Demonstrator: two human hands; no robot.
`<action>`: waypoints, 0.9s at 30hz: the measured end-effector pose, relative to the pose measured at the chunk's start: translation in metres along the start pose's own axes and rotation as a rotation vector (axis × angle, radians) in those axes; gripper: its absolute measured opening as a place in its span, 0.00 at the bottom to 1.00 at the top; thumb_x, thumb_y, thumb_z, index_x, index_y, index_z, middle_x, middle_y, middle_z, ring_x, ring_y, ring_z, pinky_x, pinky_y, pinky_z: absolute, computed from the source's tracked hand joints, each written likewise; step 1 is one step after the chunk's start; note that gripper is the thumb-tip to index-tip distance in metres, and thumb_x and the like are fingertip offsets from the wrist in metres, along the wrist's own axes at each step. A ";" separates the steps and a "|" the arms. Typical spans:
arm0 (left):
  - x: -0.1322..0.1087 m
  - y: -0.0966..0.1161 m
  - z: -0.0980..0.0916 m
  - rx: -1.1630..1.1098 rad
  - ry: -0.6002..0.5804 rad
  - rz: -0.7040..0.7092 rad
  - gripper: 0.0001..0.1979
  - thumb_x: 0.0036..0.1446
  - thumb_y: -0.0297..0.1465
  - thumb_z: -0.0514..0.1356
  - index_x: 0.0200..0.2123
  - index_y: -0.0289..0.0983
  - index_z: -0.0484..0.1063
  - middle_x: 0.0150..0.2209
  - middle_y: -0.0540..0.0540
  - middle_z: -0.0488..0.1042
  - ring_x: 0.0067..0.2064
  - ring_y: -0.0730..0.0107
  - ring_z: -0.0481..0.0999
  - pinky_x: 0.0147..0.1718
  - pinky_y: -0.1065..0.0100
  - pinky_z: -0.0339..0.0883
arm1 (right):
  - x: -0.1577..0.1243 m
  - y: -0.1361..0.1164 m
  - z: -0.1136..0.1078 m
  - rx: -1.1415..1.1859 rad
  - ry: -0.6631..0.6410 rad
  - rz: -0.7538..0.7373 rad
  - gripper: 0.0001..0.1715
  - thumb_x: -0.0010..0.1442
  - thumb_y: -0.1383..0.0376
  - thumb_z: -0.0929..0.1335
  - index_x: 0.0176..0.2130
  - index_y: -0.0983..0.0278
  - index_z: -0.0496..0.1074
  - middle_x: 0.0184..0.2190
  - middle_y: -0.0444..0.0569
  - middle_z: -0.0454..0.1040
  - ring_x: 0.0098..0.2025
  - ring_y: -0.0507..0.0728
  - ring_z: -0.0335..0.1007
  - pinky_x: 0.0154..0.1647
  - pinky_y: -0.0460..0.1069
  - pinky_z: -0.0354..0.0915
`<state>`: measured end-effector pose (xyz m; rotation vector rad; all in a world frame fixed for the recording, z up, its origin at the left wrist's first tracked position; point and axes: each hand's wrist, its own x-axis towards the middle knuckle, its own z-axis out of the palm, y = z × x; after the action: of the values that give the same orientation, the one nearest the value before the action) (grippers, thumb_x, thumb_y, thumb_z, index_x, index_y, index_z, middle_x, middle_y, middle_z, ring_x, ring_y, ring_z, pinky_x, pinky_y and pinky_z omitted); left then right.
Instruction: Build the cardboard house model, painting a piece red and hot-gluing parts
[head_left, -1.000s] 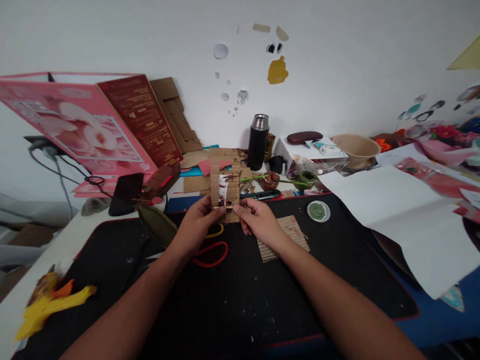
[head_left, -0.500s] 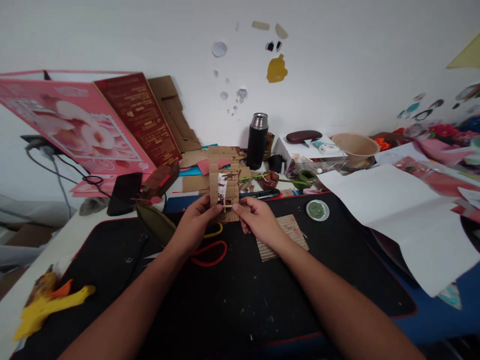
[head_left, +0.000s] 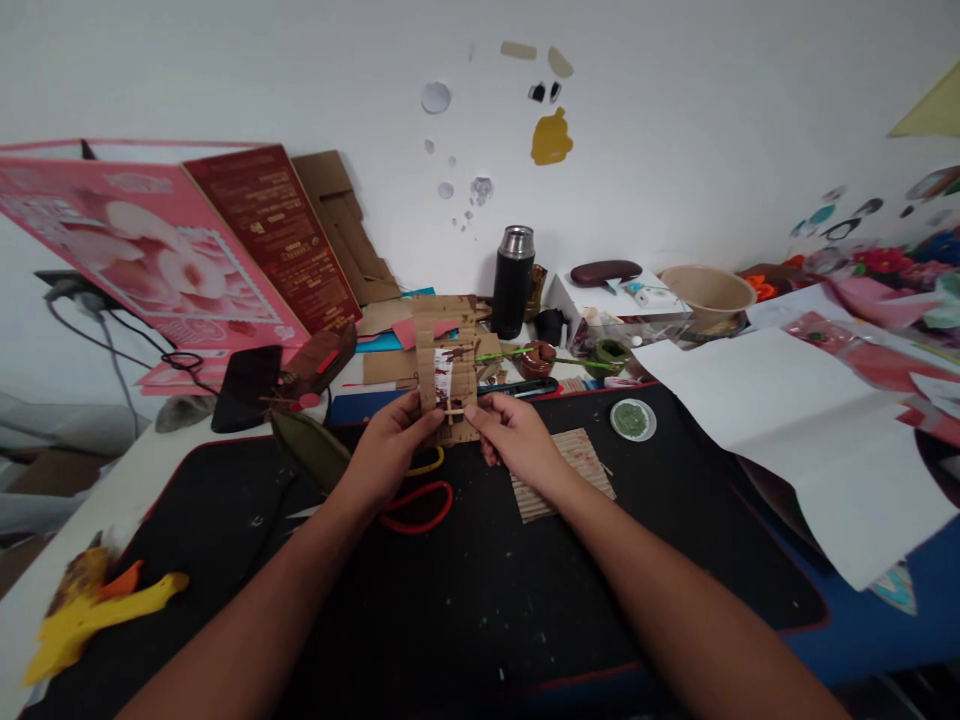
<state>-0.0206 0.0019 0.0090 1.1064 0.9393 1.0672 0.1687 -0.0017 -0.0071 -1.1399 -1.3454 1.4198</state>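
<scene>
A brown cardboard piece (head_left: 425, 362), with a white patch and dark brown smears on its face, stands nearly upright between my hands. My left hand (head_left: 390, 440) grips its lower left edge, thumb in front. On the lower right edge, my right hand (head_left: 517, 435) pinches it the same way. Both thumbs touch a small pale stick (head_left: 454, 411) lying across the cardboard's lower part; the fingers behind are mostly hidden. Scissors with red and yellow handles (head_left: 417, 510) lie under my left wrist. Beneath my right wrist is a corrugated cardboard square (head_left: 577, 465).
A round lid with green paint (head_left: 632, 420) lies on the black mat (head_left: 465, 620). Behind are a black thermos (head_left: 514, 285), a brown paint jar (head_left: 538, 358) and a green one (head_left: 609, 356). A yellow glue gun (head_left: 97, 610) is at left; white paper (head_left: 810, 440) covers the right.
The whole view has shifted very slightly. My hands keep the same grip, and the cardboard's upper part leans a little differently.
</scene>
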 end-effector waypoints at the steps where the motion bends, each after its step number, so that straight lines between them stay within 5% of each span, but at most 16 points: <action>1: 0.000 0.000 0.000 0.000 -0.001 0.001 0.24 0.51 0.44 0.76 0.49 0.39 0.82 0.49 0.40 0.86 0.50 0.49 0.84 0.47 0.55 0.77 | 0.000 0.000 0.000 0.002 -0.001 0.001 0.24 0.64 0.43 0.72 0.40 0.62 0.73 0.16 0.36 0.67 0.16 0.50 0.62 0.18 0.45 0.56; 27: 0.000 0.002 0.001 -0.008 0.001 -0.014 0.23 0.49 0.43 0.77 0.46 0.40 0.82 0.48 0.41 0.85 0.49 0.49 0.84 0.52 0.52 0.76 | -0.001 -0.003 0.000 0.011 0.002 0.003 0.25 0.63 0.43 0.72 0.39 0.61 0.71 0.16 0.36 0.67 0.16 0.51 0.62 0.18 0.47 0.55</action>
<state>-0.0196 0.0021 0.0114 1.0913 0.9409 1.0596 0.1690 -0.0025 -0.0040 -1.1358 -1.3330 1.4259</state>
